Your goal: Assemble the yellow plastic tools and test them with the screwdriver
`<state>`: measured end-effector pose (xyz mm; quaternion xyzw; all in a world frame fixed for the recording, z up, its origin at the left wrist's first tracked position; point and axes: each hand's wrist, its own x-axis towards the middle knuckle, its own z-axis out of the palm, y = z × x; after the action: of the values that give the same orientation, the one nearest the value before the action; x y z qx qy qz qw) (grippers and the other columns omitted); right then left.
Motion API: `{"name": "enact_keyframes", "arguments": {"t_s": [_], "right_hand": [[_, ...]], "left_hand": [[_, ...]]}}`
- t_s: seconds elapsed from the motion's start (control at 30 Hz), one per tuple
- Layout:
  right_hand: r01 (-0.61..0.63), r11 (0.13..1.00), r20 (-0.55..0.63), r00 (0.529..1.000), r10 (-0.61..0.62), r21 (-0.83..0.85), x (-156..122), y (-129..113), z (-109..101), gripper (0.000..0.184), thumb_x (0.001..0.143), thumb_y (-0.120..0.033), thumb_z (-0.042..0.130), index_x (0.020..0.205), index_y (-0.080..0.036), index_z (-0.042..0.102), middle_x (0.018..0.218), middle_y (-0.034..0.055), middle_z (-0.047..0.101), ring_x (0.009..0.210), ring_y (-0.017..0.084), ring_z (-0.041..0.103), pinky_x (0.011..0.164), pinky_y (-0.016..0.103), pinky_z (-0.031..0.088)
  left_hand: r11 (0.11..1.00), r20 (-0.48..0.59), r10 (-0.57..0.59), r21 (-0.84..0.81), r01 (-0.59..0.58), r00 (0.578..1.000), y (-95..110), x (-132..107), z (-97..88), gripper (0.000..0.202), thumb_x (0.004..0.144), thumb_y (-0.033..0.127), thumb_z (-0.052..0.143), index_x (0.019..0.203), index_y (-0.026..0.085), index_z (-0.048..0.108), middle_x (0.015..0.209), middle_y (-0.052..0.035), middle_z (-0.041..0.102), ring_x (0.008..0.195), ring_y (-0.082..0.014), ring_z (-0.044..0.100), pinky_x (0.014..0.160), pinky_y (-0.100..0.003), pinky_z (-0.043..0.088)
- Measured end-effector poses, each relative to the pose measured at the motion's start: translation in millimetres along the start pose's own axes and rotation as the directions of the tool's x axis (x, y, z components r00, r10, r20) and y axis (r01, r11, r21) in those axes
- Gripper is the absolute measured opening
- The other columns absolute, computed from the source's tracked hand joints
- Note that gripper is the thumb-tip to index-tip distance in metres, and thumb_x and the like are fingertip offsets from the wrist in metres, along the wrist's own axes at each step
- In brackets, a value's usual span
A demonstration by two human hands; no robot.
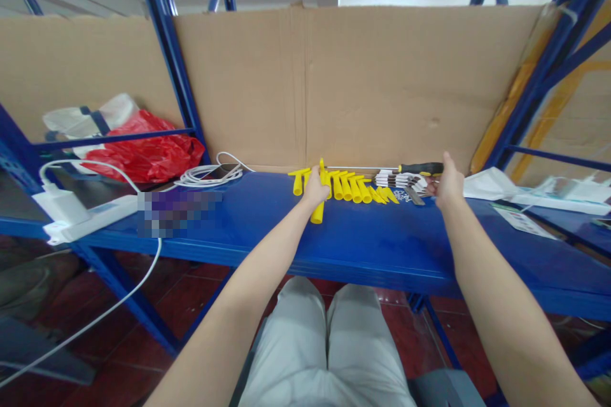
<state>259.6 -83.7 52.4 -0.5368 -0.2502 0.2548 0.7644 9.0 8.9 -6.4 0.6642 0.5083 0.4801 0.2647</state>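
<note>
My left hand [316, 189] is closed around a yellow plastic piece [317, 213] with a hollow round handle, held upright over the blue shelf. In my right hand [449, 183] is a screwdriver [421, 168] with a black and yellow handle, gripped at its end. Its long thin shaft lies level and points left, to the top of the yellow piece; whether the tip touches is too small to tell. Several similar yellow pieces [347, 188] stand in a row right of my left hand. Small flat yellow parts [383, 195] lie beyond them, near a metal blade-like strip [414, 196].
White and dark striped parts [386, 179] lie by the cardboard back panel [382, 89]. A coiled white cable [210, 174], a red plastic bag [147, 149] and a power strip [100, 216] are at left. A white packet [491, 184] lies at right. Blue posts [172, 44] frame the shelf.
</note>
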Motion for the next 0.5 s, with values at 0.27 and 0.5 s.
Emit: {"name": "enact_keyframes", "arguments": {"t_s": [0.27, 0.5], "right_hand": [[-0.02, 0.998, -0.002, 1.0, 0.02, 0.051, 2.7, 0.2, 1.5, 0.028, 0.092, -0.022, 0.042, 0.064, -0.023, 0.038, 0.037, -0.0066, 0.031, 0.032, 0.008, 0.025, 0.029, 0.019, 0.019], [-0.051, 0.997, -0.018, 0.998, 0.052, 0.058, 1.8, -2.8, 2.3, 0.024, 0.094, -0.026, 0.039, 0.072, -0.021, 0.043, 0.048, -0.0048, 0.042, 0.036, 0.009, 0.035, 0.03, 0.019, 0.025]], "left_hand": [[1.0, 0.007, -0.011, -0.005, 0.011, 1.0, 0.5, 0.5, 1.0, 0.07, 0.071, 0.0, 0.061, 0.133, 0.024, 0.042, 0.138, -0.0119, 0.056, 0.105, -0.0218, 0.066, 0.081, -0.029, 0.055], [1.0, 0.005, -0.009, -0.02, 0.009, 1.0, 1.0, 0.5, 1.2, 0.07, 0.069, -0.001, 0.061, 0.132, 0.023, 0.044, 0.138, -0.0118, 0.056, 0.108, -0.0229, 0.065, 0.084, -0.03, 0.055]]}}
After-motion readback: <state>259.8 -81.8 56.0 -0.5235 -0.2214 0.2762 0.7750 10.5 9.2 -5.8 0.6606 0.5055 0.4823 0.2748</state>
